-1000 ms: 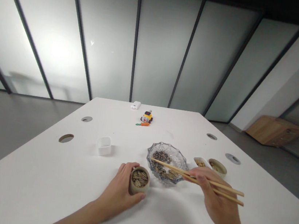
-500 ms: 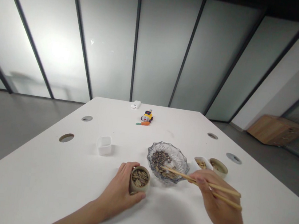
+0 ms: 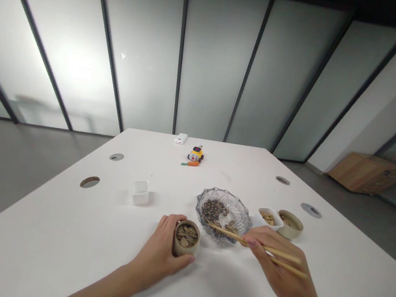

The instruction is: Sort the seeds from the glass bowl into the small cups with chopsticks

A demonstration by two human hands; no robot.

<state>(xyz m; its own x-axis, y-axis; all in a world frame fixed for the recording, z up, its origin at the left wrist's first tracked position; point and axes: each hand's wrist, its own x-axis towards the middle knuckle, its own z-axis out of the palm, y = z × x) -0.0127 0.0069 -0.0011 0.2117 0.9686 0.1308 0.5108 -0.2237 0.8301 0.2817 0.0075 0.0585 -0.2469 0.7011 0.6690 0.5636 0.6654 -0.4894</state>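
Observation:
My left hand [image 3: 161, 248] is wrapped round a small round cup [image 3: 185, 250] on the white table, which holds striped sunflower seeds [image 3: 186, 235]. To its right stands a clear, scalloped glass bowl [image 3: 242, 212]. Dark seeds [image 3: 214, 209] lie in the bowl's left side, and a few striped sunflower seeds sit in its near part. Closed on a pair of wooden chopsticks [image 3: 232, 235], my right hand [image 3: 274, 263] is just right of the bowl. The chopstick tips are over the bowl's near left edge; whether they pinch a seed I cannot tell.
Right of the bowl are a white dish [image 3: 269, 217] with pale pieces and another round cup [image 3: 290, 224]. A white square container [image 3: 139, 192] stands at the left. Farther back lie a toy carrot [image 3: 190, 163], a yellow toy vehicle [image 3: 196, 153] and a white box-shaped object [image 3: 181, 138].
My right hand and the chopsticks have shifted left, bringing the tips toward the bowl's near left edge. My left hand stays on the cup.

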